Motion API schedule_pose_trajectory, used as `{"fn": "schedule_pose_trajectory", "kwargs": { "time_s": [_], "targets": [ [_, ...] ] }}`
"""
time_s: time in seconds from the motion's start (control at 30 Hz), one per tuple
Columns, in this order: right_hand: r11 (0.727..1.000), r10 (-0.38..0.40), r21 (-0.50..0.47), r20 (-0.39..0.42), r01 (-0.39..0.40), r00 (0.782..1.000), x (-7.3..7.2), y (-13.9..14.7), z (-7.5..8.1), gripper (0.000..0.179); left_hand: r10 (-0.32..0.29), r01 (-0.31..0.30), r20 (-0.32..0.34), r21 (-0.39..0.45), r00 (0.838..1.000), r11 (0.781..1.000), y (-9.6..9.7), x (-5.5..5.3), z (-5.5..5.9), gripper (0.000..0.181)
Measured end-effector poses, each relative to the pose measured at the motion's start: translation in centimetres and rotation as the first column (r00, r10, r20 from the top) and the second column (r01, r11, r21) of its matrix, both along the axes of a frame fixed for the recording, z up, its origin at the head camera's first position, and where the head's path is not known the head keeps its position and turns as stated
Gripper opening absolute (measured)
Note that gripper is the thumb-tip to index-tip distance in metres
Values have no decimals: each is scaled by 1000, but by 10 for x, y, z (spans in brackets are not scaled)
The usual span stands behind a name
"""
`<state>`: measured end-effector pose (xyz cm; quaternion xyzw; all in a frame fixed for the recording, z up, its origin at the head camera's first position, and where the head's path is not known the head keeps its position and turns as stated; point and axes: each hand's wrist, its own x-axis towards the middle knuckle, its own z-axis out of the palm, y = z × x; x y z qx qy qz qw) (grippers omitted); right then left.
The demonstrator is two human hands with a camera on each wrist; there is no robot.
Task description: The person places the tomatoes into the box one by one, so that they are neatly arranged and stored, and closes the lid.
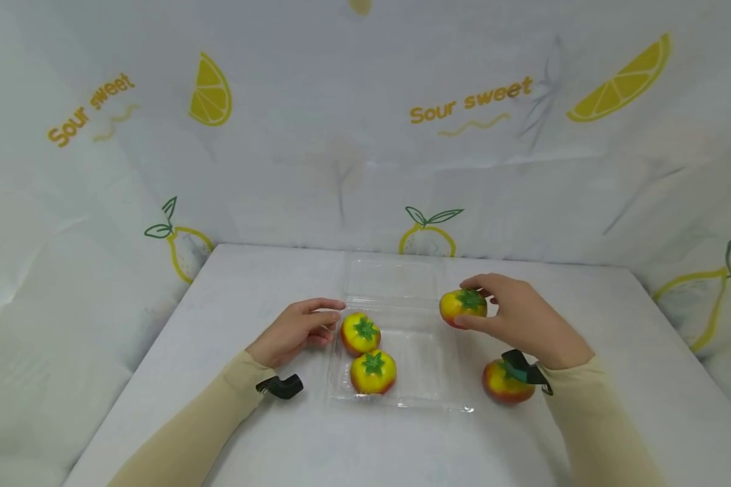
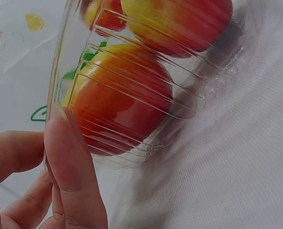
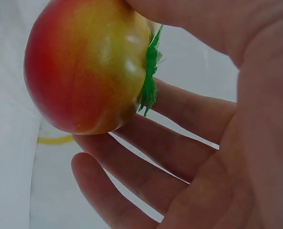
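My right hand (image 1: 514, 318) holds a red-and-yellow toy tomato (image 1: 457, 308) with a green leafy top, above the right side of a clear plastic clamshell box (image 1: 423, 352). In the right wrist view the thumb and fingers grip this tomato (image 3: 84, 71) from its leafy side. At the box's left edge, my left hand (image 1: 298, 331) pinches the rim, thumb (image 2: 72, 167) on the outside in the left wrist view. Two more toy tomatoes sit along the box's left side, one toward the back (image 1: 356, 341) and one at the front (image 1: 371, 379).
Another toy tomato (image 1: 504, 389) lies on the white table right of the box, partly covered by the black wrist strap (image 1: 526, 370). The clear lid (image 1: 392, 277) lies folded back behind the box. A white lemon-print cloth (image 1: 317, 169) hangs behind the table.
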<state>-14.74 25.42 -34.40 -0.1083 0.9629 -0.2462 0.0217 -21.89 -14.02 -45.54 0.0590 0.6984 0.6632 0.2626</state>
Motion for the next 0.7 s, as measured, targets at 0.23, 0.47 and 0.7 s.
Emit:
{"fn": "schedule_pose_trajectory", "kwargs": {
  "time_s": [0.23, 0.47, 0.7],
  "targets": [
    [999, 38, -10, -14, -38, 999, -2, -29, -1, 57, -4, 4, 2, 5, 1000, 1000, -1, 0, 1, 45],
    [997, 70, -11, 16, -70, 997, -2, -51, -7, 55, 7, -7, 10, 5, 1000, 1000, -1, 1, 1, 45],
    [995, 96, 33, 2, -96, 995, -3, -68, -16, 54, 9, -9, 10, -3, 1000, 1000, -1, 0, 1, 43]
  ]
}}
